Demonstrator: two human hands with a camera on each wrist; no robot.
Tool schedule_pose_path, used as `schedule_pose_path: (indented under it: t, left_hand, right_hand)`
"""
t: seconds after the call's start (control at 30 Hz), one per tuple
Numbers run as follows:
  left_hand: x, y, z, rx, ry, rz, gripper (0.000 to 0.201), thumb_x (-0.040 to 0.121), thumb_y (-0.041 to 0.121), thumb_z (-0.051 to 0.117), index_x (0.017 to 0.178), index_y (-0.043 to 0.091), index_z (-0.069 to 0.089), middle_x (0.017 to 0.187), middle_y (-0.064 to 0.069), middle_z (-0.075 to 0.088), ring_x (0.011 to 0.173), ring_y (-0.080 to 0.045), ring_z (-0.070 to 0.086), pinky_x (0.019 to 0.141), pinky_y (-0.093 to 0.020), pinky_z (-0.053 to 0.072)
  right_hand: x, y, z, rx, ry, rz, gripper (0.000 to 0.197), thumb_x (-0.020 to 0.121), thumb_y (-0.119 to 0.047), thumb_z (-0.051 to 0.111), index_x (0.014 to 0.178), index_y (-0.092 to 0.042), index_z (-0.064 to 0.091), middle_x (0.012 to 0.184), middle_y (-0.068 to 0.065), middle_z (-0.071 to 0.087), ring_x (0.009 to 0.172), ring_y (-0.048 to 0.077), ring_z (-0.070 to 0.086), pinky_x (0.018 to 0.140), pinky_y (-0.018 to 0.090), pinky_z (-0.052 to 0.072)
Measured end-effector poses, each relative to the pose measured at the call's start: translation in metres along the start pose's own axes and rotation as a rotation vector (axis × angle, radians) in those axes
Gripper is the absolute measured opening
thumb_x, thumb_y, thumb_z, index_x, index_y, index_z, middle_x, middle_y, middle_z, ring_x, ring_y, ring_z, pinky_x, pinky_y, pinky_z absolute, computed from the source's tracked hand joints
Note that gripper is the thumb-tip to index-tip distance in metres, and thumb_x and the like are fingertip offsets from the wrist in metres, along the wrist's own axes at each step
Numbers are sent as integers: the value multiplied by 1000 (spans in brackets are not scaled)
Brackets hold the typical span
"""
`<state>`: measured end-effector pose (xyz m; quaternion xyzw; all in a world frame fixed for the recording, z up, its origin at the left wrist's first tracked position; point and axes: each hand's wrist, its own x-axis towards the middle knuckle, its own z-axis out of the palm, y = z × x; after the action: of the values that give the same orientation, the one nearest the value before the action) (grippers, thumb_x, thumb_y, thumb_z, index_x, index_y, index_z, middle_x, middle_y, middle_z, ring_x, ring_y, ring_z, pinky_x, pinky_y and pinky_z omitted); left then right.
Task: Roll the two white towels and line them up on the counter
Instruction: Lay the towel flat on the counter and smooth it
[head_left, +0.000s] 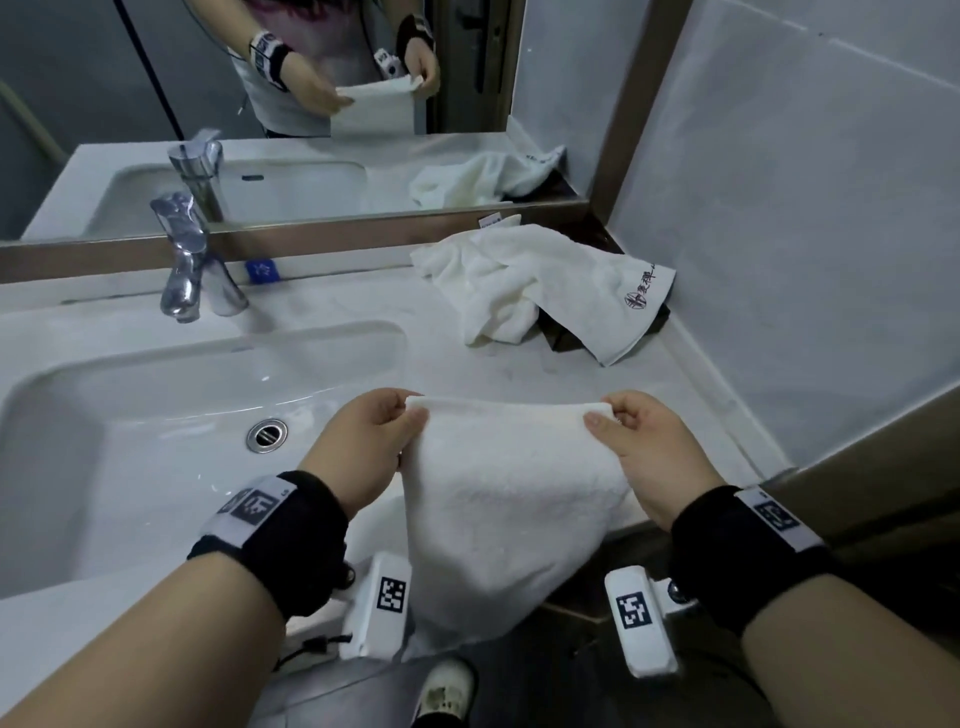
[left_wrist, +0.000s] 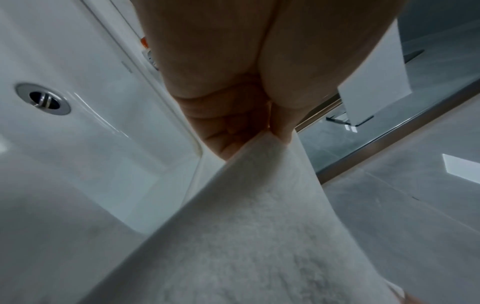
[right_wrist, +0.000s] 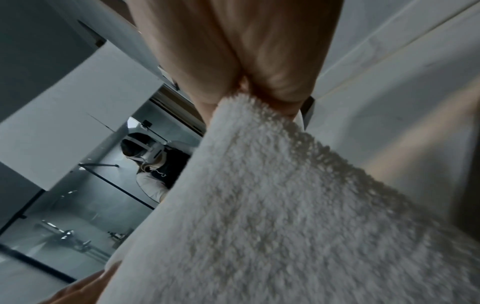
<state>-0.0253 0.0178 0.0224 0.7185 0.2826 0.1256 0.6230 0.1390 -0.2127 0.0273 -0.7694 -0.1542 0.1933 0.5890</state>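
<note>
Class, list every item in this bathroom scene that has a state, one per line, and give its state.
held towel: unrolled, hanging from its top corners
second towel: crumpled on the counter, unrolled
left hand: pinches the held towel's left corner
right hand: pinches its right corner
tap: no water seen running
sink: basin looks empty

Chrome faucet (head_left: 193, 258) behind white sink (head_left: 130, 426) with metal drain (head_left: 267, 434), mirror (head_left: 260, 104) above
</note>
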Motion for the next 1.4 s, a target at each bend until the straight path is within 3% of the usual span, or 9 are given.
schedule_pose_path:
  t: [0.23, 0.4, 0.57, 0.77, 0.83, 1.03, 1.1, 1.27, 1.4]
  left_hand:
    - [46, -17, -1, -37, -18, -119, 12, 92, 11, 60, 85, 10, 70, 73, -3, 71, 67, -16, 66, 65, -36, 58]
    - [72, -29, -4, 120, -13, -146, 6, 88, 14, 68, 84, 17, 71, 69, 5, 73, 60, -5, 66, 52, -18, 48]
    - [95, -37, -3, 230, -12, -180, 4, 84, 15, 72, 81, 17, 70, 59, 10, 64, 53, -4, 55, 56, -23, 41]
    - [119, -41, 5, 357, -11, -156, 4, 84, 18, 70, 81, 18, 67, 68, 7, 63, 59, -9, 54, 55, -20, 39]
    - [126, -42, 9, 376, -13, -134, 6, 85, 15, 69, 81, 17, 66, 68, 7, 59, 61, -10, 51, 55, -21, 38]
    - [141, -42, 14, 427, -50, -92, 11, 82, 10, 71, 77, 18, 67, 67, 7, 61, 61, -10, 53, 59, -23, 41]
    - [144, -41, 12, 411, -70, -94, 15, 78, 4, 74, 75, 18, 69, 65, 8, 63, 59, -8, 55, 58, -19, 41]
    - [151, -40, 9, 395, -112, -88, 24, 71, -2, 78, 69, 21, 71, 57, 11, 62, 50, 0, 52, 53, -9, 41]
    - [155, -39, 4, 355, -156, -99, 29, 70, -6, 78, 67, 22, 74, 53, 13, 60, 48, 0, 51, 51, -9, 41]
  right_hand:
    - [36, 9, 15, -64, 38, 95, 8, 93, -15, 58, 100, -13, 63, 92, 8, 65, 80, 19, 60, 75, 35, 49]
    - [67, 21, 23, -159, 48, 129, 3, 91, -15, 61, 90, -18, 63, 78, -3, 61, 72, 16, 57, 72, 35, 47]
    - [90, 32, 29, -275, 52, 142, 7, 89, -14, 62, 94, -11, 64, 87, 11, 65, 79, 24, 59, 81, 41, 51]
    - [114, 40, 31, -391, 53, 109, 5, 88, -6, 61, 92, -9, 61, 71, -3, 50, 67, 14, 47, 59, 10, 38]
    - [121, 44, 31, -430, 46, 99, 5, 88, -5, 60, 90, -10, 60, 69, -4, 48, 62, 11, 44, 53, 6, 35]
    - [133, 49, 28, -527, 18, 51, 2, 85, 0, 57, 85, -1, 59, 71, 2, 48, 63, 17, 42, 53, 14, 34]
    - [133, 50, 26, -552, 0, 38, 5, 84, 1, 56, 84, -3, 59, 74, 3, 49, 66, 18, 44, 56, 21, 35]
    - [136, 51, 25, -558, -70, 52, 24, 85, 5, 54, 93, -13, 68, 86, 0, 50, 70, 10, 49, 68, 20, 36]
    - [136, 50, 24, -580, -65, 19, 23, 86, 1, 55, 82, -16, 69, 74, -4, 50, 62, 9, 49, 63, 25, 42]
